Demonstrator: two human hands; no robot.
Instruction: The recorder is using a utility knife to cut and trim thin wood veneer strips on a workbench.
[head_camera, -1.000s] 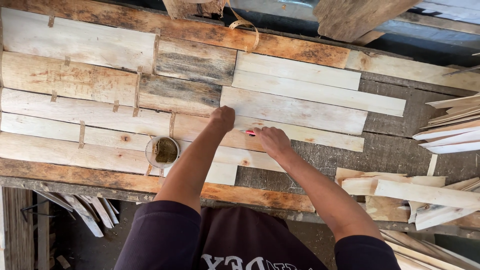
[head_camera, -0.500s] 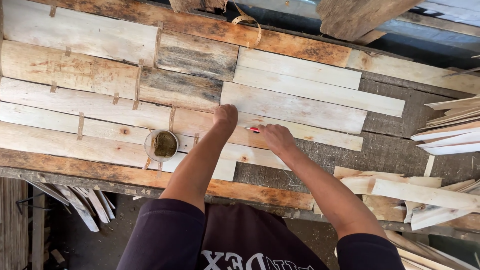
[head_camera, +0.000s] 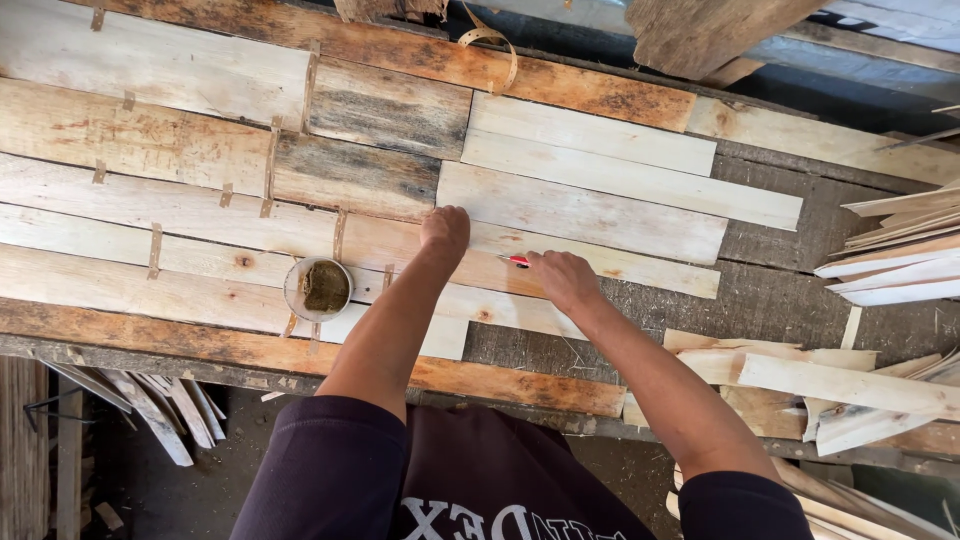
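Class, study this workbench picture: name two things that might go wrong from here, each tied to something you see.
1. The left hand presses the pale board close to the red-handled tool in the right hand; a slip might nick the fingers.
2. The small open pot sits beside the left forearm; a backward elbow move might tip it.

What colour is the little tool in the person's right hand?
Red: the small tool pokes out of the right hand. The head view shows it.
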